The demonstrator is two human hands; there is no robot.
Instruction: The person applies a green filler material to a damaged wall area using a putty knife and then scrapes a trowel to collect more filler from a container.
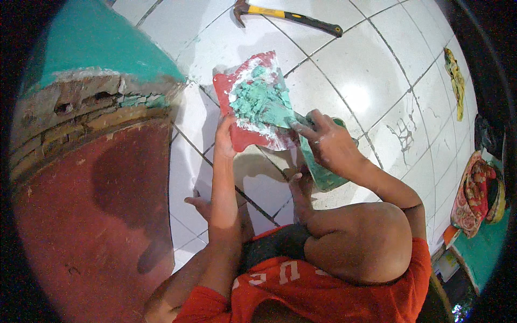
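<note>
My left hand point(225, 135) is closed on the lower left edge of a red sheet point(243, 139) with ragged edges and white smears. A thick heap of pale green putty point(261, 99) covers the middle of the sheet. My right hand point(331, 141) is closed at the sheet's right side, its fingertips around what looks like a putty knife point(281, 125). The blade lies along the lower edge of the putty; its handle is mostly hidden by the hand. Beneath my right hand is a green container point(329, 182), partly covered.
A claw hammer point(288, 14) with a yellow and black handle lies on the white floor tiles point(344, 70). At left rises a red and green wall point(102, 215) with a broken, crumbling band. A yellow wrapper point(455, 83) and patterned cloth point(474, 191) lie at right.
</note>
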